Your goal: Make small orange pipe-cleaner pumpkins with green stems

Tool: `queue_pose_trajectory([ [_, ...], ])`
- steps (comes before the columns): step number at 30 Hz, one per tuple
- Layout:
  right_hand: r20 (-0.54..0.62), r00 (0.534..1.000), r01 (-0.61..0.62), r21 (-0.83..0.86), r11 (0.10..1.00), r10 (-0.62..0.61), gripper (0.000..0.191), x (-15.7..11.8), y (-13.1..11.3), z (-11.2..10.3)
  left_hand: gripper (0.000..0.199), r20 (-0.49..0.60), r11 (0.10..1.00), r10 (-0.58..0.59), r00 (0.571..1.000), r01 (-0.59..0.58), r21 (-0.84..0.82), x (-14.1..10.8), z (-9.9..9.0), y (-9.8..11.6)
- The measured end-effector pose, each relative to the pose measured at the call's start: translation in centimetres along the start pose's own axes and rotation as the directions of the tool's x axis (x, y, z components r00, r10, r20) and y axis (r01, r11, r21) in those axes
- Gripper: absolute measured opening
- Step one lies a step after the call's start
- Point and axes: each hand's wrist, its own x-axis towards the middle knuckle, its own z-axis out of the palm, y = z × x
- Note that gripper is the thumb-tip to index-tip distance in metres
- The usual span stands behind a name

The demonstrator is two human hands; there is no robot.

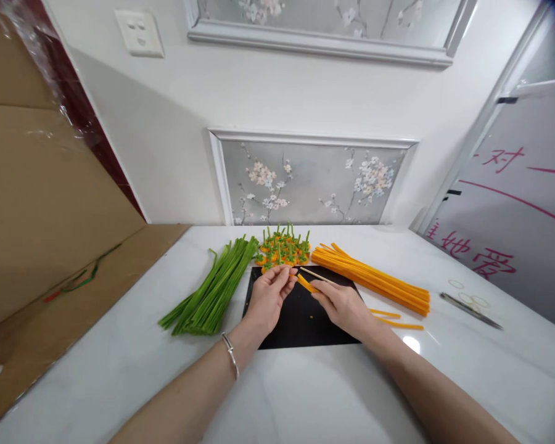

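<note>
Over the black mat [305, 320], my left hand [271, 293] is closed in a pinch, with a small bit of orange showing at its fingertips. Close to its right, my right hand [340, 302] grips a folded orange pipe cleaner [306, 283] and a thin pale stick [315, 274]. Just behind the hands stand several small orange pieces with green stems [284, 246]. A bundle of green pipe cleaners [215, 290] lies to the left, and a bundle of orange ones [374, 277] to the right.
Loose orange pipe cleaners [400, 324] lie beside my right forearm. Farther right on the white table [305, 394] are scissors or a similar metal tool [472, 310] and pale rings [468, 298]. Cardboard [87, 277] borders the left side; a wall rises behind.
</note>
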Motion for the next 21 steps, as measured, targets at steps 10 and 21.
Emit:
queue_pose_trajectory([
  [10,-0.255,0.952,-0.116,0.212,0.97,0.169,0.017,0.6,-1.3,-1.0,0.023,0.085,0.99,-0.138,0.987,0.137,0.017,-1.3,1.2,0.4],
  [21,-0.196,0.936,-0.19,0.417,0.889,0.292,0.015,0.8,-3.7,-1.7,0.017,0.185,0.984,-0.027,0.982,-0.007,0.18,-2.8,3.1,0.4],
])
